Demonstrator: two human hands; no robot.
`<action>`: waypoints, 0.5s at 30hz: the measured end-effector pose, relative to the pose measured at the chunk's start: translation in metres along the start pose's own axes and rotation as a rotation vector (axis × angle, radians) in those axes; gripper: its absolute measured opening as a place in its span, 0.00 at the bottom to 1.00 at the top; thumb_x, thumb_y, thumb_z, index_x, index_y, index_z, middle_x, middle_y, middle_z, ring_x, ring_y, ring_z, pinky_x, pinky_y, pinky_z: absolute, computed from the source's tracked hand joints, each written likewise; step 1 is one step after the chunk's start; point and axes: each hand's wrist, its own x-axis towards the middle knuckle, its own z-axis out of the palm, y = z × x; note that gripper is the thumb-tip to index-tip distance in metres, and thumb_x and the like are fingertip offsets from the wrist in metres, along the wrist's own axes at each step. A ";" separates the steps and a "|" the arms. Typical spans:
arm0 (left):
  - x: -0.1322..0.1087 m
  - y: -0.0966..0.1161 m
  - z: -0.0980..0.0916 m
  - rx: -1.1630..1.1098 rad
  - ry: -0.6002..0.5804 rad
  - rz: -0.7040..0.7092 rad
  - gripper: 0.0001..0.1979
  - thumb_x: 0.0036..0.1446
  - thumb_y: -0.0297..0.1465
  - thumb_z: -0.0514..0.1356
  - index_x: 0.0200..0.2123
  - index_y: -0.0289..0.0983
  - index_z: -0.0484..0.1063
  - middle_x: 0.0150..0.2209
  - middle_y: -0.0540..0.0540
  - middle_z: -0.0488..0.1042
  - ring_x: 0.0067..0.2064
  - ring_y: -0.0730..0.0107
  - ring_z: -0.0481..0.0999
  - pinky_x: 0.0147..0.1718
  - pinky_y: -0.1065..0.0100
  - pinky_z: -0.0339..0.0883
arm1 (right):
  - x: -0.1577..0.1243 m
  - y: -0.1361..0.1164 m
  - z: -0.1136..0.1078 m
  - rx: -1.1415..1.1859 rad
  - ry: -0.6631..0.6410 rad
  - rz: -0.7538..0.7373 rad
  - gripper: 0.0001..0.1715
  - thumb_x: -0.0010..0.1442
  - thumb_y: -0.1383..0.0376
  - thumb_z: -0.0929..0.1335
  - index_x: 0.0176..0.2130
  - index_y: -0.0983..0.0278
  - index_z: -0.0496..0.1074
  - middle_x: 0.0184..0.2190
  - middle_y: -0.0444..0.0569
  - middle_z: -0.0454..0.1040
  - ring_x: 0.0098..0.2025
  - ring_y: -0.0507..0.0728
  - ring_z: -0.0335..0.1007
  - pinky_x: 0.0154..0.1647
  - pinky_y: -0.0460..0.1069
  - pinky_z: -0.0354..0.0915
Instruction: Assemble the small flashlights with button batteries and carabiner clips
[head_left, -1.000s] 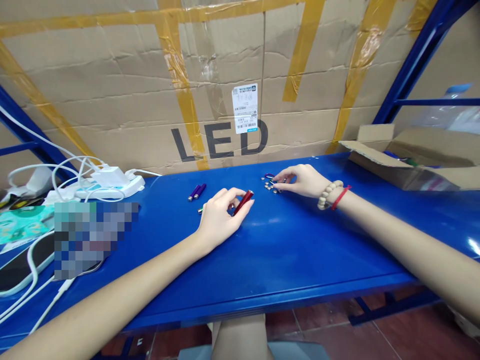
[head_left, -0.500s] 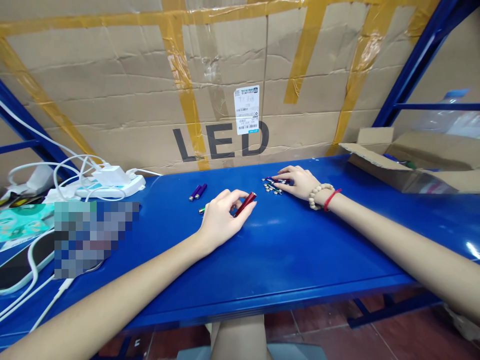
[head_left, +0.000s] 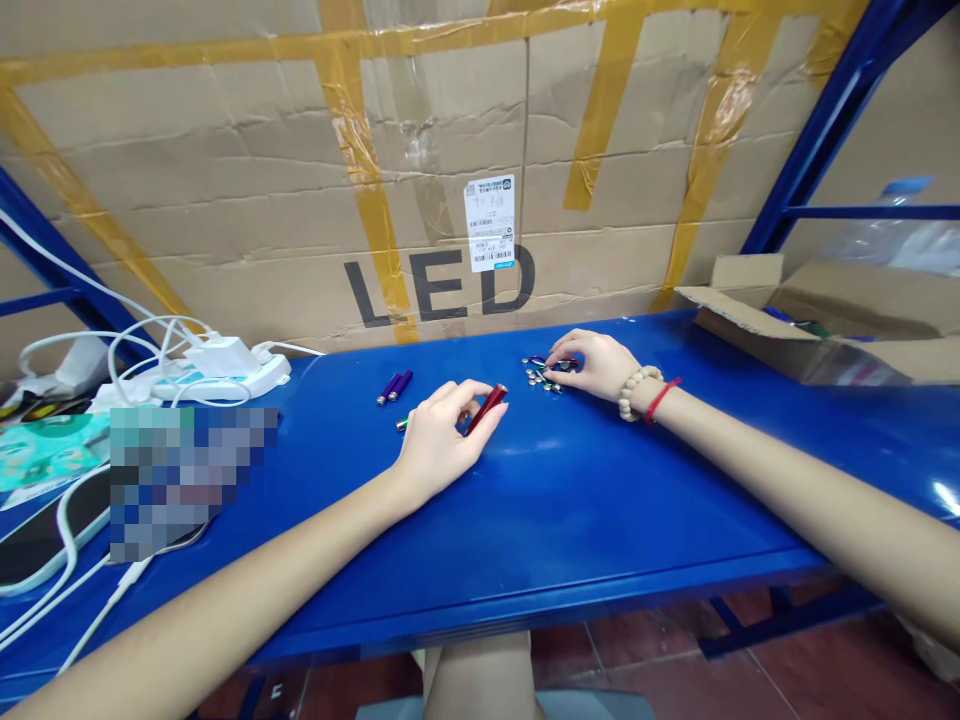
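My left hand (head_left: 435, 430) holds a short red metal tube (head_left: 487, 408) between thumb and fingers, tilted up just over the table. Beside that hand lies a green tube (head_left: 402, 425), mostly hidden behind it. Two purple tubes (head_left: 394, 387) rest side by side farther back. My right hand (head_left: 596, 365) wears a bead bracelet and a red cord. Its thumb and index finger are closed together at a small pile of shiny metal parts (head_left: 534, 379). What they pinch, if anything, is too small to make out, and the hand covers part of the pile.
On the blue table (head_left: 540, 520), a white power strip (head_left: 255, 377) with cables and a phone (head_left: 52, 530) lie left. An open cardboard box (head_left: 795, 340) stands right. A large taped carton (head_left: 262, 200) rises behind, between blue posts (head_left: 810, 130).
The fingertips of my right hand have drawn together at the pile, where they reached flatter over it before. My left hand stays nearly still with the red tube.
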 end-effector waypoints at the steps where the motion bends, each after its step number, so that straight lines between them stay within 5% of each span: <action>1: 0.000 0.000 0.000 -0.008 -0.007 -0.009 0.10 0.58 0.37 0.56 0.37 0.37 0.72 0.24 0.50 0.69 0.26 0.75 0.67 0.24 0.74 0.59 | 0.000 -0.003 -0.002 0.042 0.019 0.036 0.10 0.50 0.59 0.70 0.32 0.63 0.77 0.37 0.49 0.77 0.38 0.56 0.72 0.40 0.50 0.66; 6: 0.000 0.000 -0.002 -0.041 -0.044 -0.027 0.11 0.60 0.36 0.54 0.40 0.38 0.71 0.26 0.50 0.71 0.27 0.74 0.70 0.26 0.73 0.62 | -0.006 -0.031 -0.012 0.395 0.120 0.181 0.09 0.45 0.62 0.72 0.27 0.65 0.74 0.26 0.48 0.77 0.30 0.54 0.75 0.33 0.48 0.71; 9: 0.001 -0.001 -0.002 -0.035 -0.083 -0.024 0.11 0.60 0.36 0.53 0.41 0.39 0.71 0.27 0.50 0.71 0.28 0.73 0.71 0.28 0.72 0.63 | -0.013 -0.052 -0.016 0.640 0.072 0.072 0.15 0.45 0.58 0.72 0.32 0.66 0.75 0.28 0.50 0.78 0.29 0.55 0.75 0.32 0.49 0.73; 15: 0.003 -0.002 -0.003 -0.008 -0.119 -0.011 0.12 0.63 0.34 0.49 0.45 0.41 0.69 0.29 0.49 0.74 0.33 0.70 0.73 0.34 0.70 0.66 | -0.024 -0.077 -0.025 0.655 0.089 -0.093 0.16 0.50 0.54 0.70 0.35 0.62 0.78 0.32 0.48 0.79 0.33 0.55 0.75 0.37 0.51 0.72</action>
